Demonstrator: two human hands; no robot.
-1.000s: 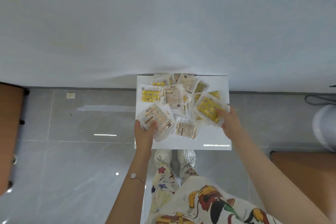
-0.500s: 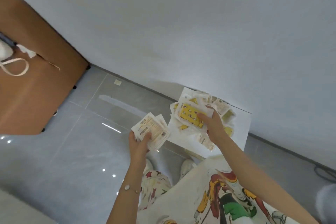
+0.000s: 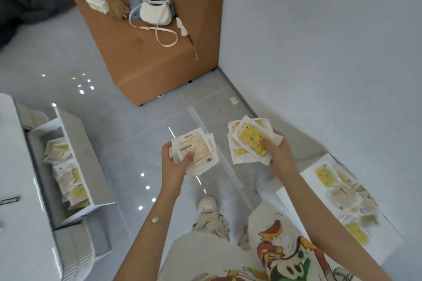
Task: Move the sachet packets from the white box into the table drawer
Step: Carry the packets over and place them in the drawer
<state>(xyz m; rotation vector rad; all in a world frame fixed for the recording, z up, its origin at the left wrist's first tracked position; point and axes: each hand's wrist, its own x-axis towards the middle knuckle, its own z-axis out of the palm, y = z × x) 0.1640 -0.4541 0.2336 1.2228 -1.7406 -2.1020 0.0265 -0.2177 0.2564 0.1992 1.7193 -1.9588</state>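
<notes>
Left hand (image 3: 174, 162) clamps one stack of packets (image 3: 196, 151), right hand (image 3: 277, 151) another, mid-air between box (image 3: 294, 189) and open drawer (image 3: 75, 143). Light, slick, floppy; probably pinch across stack's middle.

One head-worn view looks steeply down from close above both hands, facing the grey floor (image 3: 127, 134)

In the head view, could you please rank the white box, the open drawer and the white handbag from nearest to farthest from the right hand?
From the right hand:
1. White box, just lower right.
2. White handbag, upper left on the brown bench.
3. Open drawer, far left.
</notes>
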